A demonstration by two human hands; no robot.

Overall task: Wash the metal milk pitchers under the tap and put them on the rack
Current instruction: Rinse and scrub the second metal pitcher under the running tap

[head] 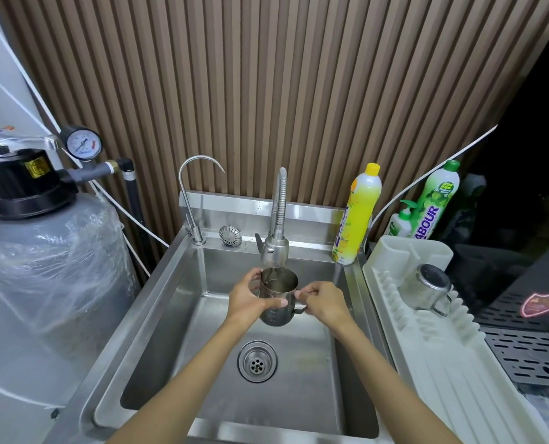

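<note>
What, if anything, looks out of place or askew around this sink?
Only small things. A loose drain strainer sits tilted on the sink's back ledge, not in the drain. The racked pitcher lies tipped on the white rack, likely draining. The held pitcher looks fine; no spill shows.

Looks like a café / coffee-bar wash corner, not a home kitchen. Evidence: commercial st. steel sink (157, 299) w/ flexible spray tap (278, 213) + separate gooseneck filter tap (186, 200); big grey filter tank (51, 277) w/ pressure gauge (83, 144) just left of sink; steel milk pitcher (279, 302) under the spray tap, 2nd pitcher (427, 291) tipped on the white rack (443, 347); black perforated drip grate (529, 354) at right, prob. espresso-machine tray; dish-soap bottles (358, 216) at back; slatted wood wall (266, 91) behind.
</note>
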